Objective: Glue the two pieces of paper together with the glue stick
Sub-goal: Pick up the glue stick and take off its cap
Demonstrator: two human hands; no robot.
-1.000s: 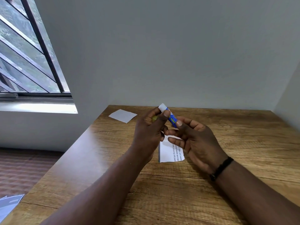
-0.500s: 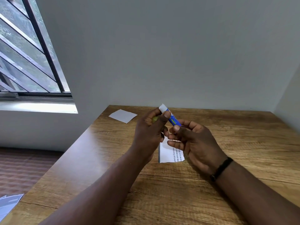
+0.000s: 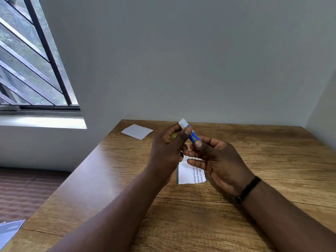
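Head view: both hands meet above the middle of the wooden table (image 3: 263, 179), holding the blue glue stick (image 3: 193, 136) between them. The stick's long axis runs from its white glue tip at about 11 o'clock down to its base at 5 o'clock, the base hidden inside the right hand (image 3: 218, 160). That hand pinches the lower barrel between thumb and curled fingers. The left hand (image 3: 168, 150) has its thumb pressed against the barrel just below the white tip, and its curled fingers enclose a small yellow-green thing (image 3: 174, 136), probably the cap, though too little shows to be sure.

The printed paper piece (image 3: 190, 174) lies flat directly under the hands, at 6 o'clock from the stick, partly covered by the right hand's fingers. The blank white paper piece (image 3: 137, 131) lies well apart at 9 o'clock from the left hand, near the table's far left edge.

With glue exposed, the coming move likely turns on tipping the white end down from 11 o'clock toward the printed piece below. The right hand is nearer that sheet, while the left is nearer the blank one. No glue is yet on either sheet, as far as can be told
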